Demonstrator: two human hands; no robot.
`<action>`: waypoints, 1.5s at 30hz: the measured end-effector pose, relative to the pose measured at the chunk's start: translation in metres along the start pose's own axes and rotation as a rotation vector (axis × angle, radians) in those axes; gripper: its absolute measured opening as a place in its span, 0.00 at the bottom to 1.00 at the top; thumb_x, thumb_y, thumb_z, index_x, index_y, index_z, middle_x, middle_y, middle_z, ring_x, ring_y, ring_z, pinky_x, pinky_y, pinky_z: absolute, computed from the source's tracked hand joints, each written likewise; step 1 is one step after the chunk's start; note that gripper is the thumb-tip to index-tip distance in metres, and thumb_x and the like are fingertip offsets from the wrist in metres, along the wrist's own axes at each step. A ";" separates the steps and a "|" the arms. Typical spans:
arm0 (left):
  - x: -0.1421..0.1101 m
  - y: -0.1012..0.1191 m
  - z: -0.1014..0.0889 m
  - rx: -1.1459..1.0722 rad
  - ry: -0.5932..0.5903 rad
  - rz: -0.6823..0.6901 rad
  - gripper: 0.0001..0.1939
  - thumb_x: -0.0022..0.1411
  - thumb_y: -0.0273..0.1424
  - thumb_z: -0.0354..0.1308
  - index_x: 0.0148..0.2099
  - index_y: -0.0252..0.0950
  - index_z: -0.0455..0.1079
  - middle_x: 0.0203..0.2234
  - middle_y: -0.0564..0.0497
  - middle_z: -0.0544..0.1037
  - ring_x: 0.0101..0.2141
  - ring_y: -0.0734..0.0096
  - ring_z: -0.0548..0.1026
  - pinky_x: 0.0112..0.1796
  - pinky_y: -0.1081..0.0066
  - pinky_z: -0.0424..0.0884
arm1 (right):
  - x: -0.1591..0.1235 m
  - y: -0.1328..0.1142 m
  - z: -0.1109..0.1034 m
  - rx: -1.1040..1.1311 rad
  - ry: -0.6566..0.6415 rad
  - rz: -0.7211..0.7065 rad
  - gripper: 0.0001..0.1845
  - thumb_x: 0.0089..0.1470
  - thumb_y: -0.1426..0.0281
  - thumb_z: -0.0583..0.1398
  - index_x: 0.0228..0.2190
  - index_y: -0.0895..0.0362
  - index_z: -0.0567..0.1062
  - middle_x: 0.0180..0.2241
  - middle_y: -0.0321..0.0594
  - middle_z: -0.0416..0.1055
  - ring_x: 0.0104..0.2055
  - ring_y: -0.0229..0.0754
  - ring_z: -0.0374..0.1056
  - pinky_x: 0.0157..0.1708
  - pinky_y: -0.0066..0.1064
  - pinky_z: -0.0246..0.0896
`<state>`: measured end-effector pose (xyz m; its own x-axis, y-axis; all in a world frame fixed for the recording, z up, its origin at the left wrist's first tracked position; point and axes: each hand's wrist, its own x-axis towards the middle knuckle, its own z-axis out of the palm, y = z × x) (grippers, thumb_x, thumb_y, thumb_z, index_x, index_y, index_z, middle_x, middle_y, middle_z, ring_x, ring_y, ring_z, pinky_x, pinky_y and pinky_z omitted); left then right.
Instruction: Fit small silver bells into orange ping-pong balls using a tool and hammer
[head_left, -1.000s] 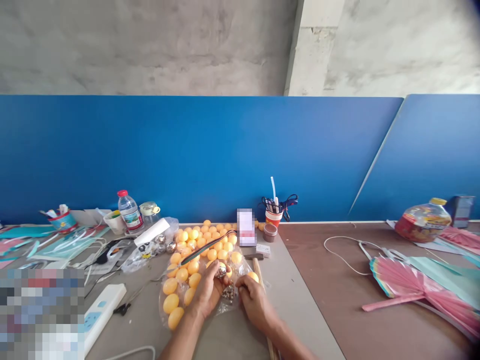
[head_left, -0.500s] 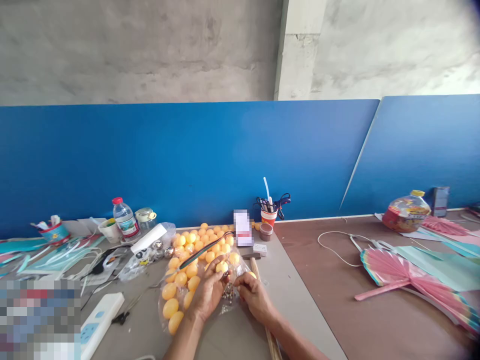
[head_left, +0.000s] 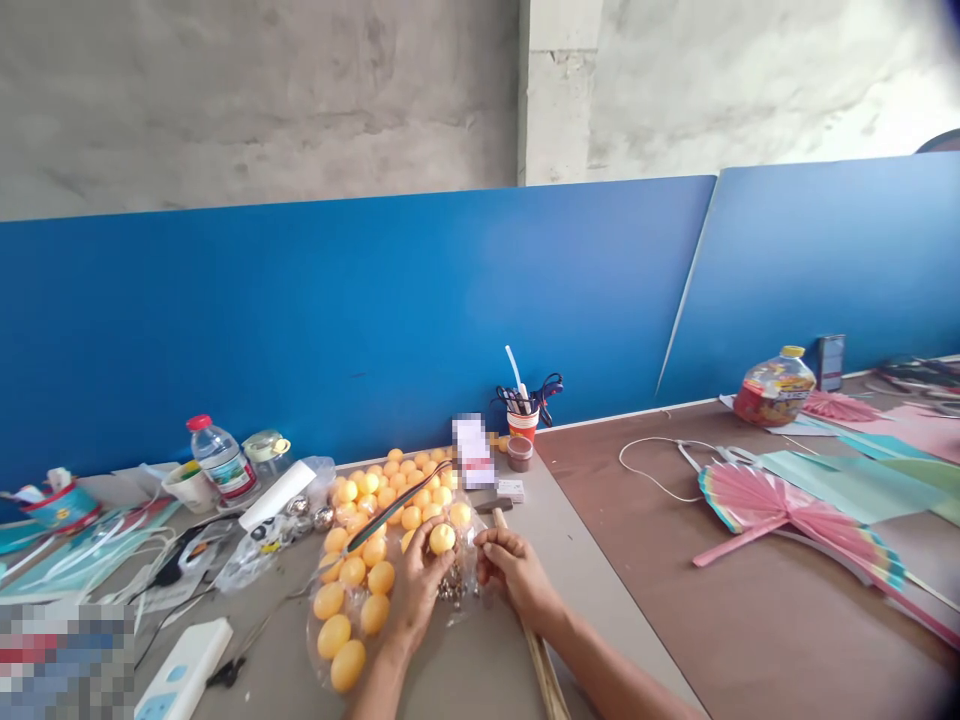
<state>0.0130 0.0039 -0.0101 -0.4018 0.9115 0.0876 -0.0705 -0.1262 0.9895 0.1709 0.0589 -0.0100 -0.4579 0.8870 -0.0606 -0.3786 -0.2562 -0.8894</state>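
Observation:
My left hand (head_left: 415,580) is closed on a yellow-orange ping-pong ball (head_left: 442,539), held between thumb and fingers. To its right, my right hand (head_left: 514,572) has its fingers pinched together; anything small between them is too hard to make out. Under and between the hands lie small shiny metal pieces (head_left: 451,588) on clear plastic. A clear bag of orange ping-pong balls (head_left: 381,577) spreads to the left, and a dark, narrow strap-like thing (head_left: 390,512) lies across it. What looks like a hammer with a wooden handle (head_left: 546,675) passes under my right wrist.
Behind the balls stand a phone with a blurred screen (head_left: 474,455), a small white box (head_left: 511,491), a brown-filled tub (head_left: 520,454) and a cup of pens (head_left: 523,424). Leftward are a bottle (head_left: 223,462) and power strip (head_left: 184,675); rightward, a pink fan (head_left: 787,510). A blue partition (head_left: 360,320) borders the table.
The view has turned a little to the right and tilted. My right hand has drawn slightly away from my left, and the ball in my left hand shows more fully.

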 end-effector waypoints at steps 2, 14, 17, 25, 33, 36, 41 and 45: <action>-0.001 0.000 0.001 -0.004 -0.031 -0.031 0.29 0.48 0.41 0.72 0.51 0.37 0.75 0.45 0.41 0.83 0.47 0.47 0.80 0.50 0.53 0.75 | 0.001 -0.001 0.000 0.063 0.010 -0.001 0.17 0.38 0.60 0.71 0.27 0.57 0.74 0.21 0.30 0.69 0.20 0.34 0.63 0.26 0.29 0.56; -0.003 -0.006 0.001 0.057 -0.080 -0.093 0.27 0.52 0.42 0.69 0.53 0.38 0.76 0.48 0.42 0.81 0.47 0.50 0.80 0.47 0.57 0.77 | 0.003 0.006 -0.009 0.021 -0.018 -0.003 0.20 0.40 0.58 0.73 0.25 0.56 0.73 0.18 0.31 0.68 0.21 0.33 0.60 0.24 0.26 0.52; -0.003 -0.010 0.000 0.013 -0.087 -0.104 0.29 0.52 0.42 0.70 0.55 0.39 0.75 0.54 0.42 0.79 0.51 0.50 0.78 0.49 0.58 0.76 | 0.001 0.004 -0.009 -0.027 -0.039 0.014 0.20 0.40 0.58 0.73 0.26 0.57 0.73 0.17 0.30 0.66 0.21 0.32 0.58 0.24 0.25 0.50; -0.007 -0.007 0.006 -0.080 -0.116 -0.146 0.30 0.55 0.48 0.68 0.56 0.40 0.72 0.56 0.40 0.78 0.54 0.48 0.77 0.49 0.56 0.76 | -0.005 0.001 -0.004 -0.039 -0.069 0.038 0.21 0.40 0.57 0.74 0.26 0.56 0.72 0.19 0.29 0.67 0.19 0.31 0.58 0.22 0.26 0.49; -0.007 0.000 0.011 -0.048 -0.153 -0.165 0.32 0.51 0.51 0.69 0.52 0.37 0.73 0.53 0.39 0.80 0.56 0.45 0.76 0.55 0.52 0.73 | -0.008 0.002 -0.003 -0.075 -0.057 0.070 0.21 0.44 0.55 0.71 0.26 0.55 0.70 0.15 0.26 0.61 0.18 0.31 0.52 0.20 0.26 0.45; -0.008 -0.001 0.012 -0.039 -0.150 -0.157 0.32 0.52 0.51 0.69 0.53 0.37 0.73 0.53 0.39 0.80 0.58 0.45 0.75 0.57 0.52 0.71 | -0.010 0.000 -0.001 -0.127 -0.044 0.054 0.20 0.45 0.55 0.70 0.27 0.55 0.70 0.15 0.25 0.61 0.18 0.31 0.52 0.21 0.26 0.44; -0.009 0.000 0.013 -0.015 -0.152 -0.148 0.31 0.54 0.50 0.68 0.54 0.38 0.74 0.54 0.39 0.80 0.57 0.45 0.75 0.56 0.51 0.72 | -0.011 -0.002 0.000 -0.198 -0.030 0.061 0.18 0.47 0.57 0.69 0.26 0.55 0.70 0.14 0.26 0.61 0.18 0.32 0.52 0.21 0.27 0.45; -0.011 0.004 0.014 0.114 -0.134 -0.106 0.30 0.56 0.51 0.65 0.54 0.38 0.74 0.55 0.40 0.79 0.59 0.47 0.74 0.58 0.54 0.70 | -0.010 0.001 -0.001 -0.221 -0.008 0.079 0.15 0.47 0.59 0.67 0.27 0.55 0.71 0.14 0.26 0.63 0.17 0.32 0.53 0.21 0.26 0.45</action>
<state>0.0293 -0.0010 -0.0054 -0.2716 0.9623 -0.0107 0.0008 0.0113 0.9999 0.1757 0.0504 -0.0102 -0.4858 0.8642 -0.1311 -0.1567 -0.2337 -0.9596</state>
